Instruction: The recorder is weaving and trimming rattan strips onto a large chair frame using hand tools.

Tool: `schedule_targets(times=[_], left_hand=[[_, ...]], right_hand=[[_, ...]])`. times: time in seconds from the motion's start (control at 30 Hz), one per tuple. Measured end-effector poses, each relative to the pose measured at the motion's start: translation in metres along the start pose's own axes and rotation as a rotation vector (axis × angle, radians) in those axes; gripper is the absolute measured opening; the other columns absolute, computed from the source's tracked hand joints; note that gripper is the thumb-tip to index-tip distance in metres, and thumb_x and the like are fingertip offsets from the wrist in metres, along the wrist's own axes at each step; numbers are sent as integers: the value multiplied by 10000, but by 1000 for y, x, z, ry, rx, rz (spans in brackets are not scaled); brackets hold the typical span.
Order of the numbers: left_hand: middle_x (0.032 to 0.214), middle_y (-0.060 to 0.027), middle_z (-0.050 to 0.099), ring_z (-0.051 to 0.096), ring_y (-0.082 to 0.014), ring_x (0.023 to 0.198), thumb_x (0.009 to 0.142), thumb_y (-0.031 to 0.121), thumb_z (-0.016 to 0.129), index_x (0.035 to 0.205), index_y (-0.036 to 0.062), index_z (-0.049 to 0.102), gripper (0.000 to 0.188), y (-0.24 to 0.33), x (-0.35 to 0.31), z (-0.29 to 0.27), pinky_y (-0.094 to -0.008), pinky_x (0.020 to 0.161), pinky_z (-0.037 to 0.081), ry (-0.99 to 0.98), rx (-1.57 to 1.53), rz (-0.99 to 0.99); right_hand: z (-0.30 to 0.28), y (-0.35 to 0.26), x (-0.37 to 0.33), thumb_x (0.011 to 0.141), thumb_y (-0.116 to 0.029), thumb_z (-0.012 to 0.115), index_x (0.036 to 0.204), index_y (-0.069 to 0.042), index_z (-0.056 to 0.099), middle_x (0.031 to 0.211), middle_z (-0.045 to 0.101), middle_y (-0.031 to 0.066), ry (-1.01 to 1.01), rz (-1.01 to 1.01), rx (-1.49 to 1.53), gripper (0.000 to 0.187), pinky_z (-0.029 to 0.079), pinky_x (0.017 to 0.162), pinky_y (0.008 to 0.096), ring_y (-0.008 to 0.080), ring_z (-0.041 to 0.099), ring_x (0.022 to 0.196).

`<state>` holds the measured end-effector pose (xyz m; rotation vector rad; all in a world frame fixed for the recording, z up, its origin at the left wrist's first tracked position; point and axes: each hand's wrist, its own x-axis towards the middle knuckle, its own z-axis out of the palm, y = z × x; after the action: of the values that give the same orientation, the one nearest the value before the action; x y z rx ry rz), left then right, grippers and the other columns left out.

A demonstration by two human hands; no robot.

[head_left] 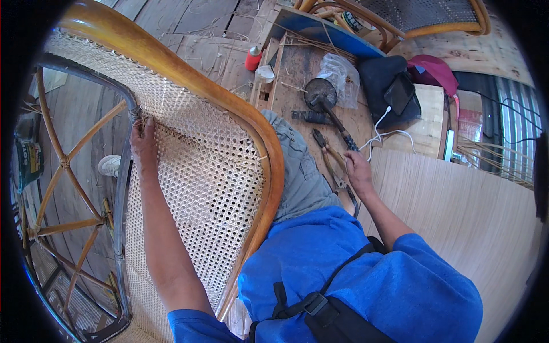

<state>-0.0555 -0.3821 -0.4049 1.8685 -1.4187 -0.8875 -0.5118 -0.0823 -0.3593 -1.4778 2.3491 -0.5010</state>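
Note:
A rattan chair (269, 211) with a woven cane panel (194, 183) leans across my lap on the left. My left hand (144, 146) is closed at the panel's inner side, its fingers around the dark bound frame edge and its thumb on the weave. On the right, my right hand (358, 171) is curled into a fist at the lower end of a handle. That handle belongs to a mallet (319, 93) with a round dark head, lying over the wooden bench. Pliers (326, 150) with worn handles lie just left of this hand, beside other tools partly hidden.
A red bottle (253, 59) and a small white cup (265, 74) stand at the bench's left edge. Beyond the mallet are a clear plastic bag (342, 77), a black bag (377, 86) and a phone (399, 94) on a white cable. A pale board (452, 211) spreads to the right.

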Motion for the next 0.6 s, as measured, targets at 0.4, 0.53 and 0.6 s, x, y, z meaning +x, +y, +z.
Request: schedule_targets(times=[0.4, 0.53, 0.6], left_hand=[[1021, -115, 655, 594, -205, 939, 892, 218, 608, 1077, -8, 642, 294, -15, 3, 7, -318, 844, 452, 96, -171, 51], [925, -86, 672, 604, -190, 836, 874, 156, 617, 941, 22, 671, 159, -27, -7, 7, -321, 783, 473, 184, -280, 99], [895, -152, 646, 603, -285, 879, 815, 143, 630, 903, 31, 664, 146, -23, 2, 6, -392, 788, 470, 122, 7, 138]], right_hand=[[-5, 24, -76, 816, -145, 603, 990, -7, 568, 996, 582, 237, -333, 251, -66, 225, 450, 814, 456, 406, 560, 937], [1, 42, -85, 829, -117, 593, 1047, -7, 592, 931, 598, 222, -503, 98, 86, 244, 464, 794, 412, 375, 585, 896], [-19, 30, -81, 875, -111, 561, 1114, -25, 589, 762, 570, 72, -327, 35, 196, 256, 478, 626, 308, 185, 594, 694]])
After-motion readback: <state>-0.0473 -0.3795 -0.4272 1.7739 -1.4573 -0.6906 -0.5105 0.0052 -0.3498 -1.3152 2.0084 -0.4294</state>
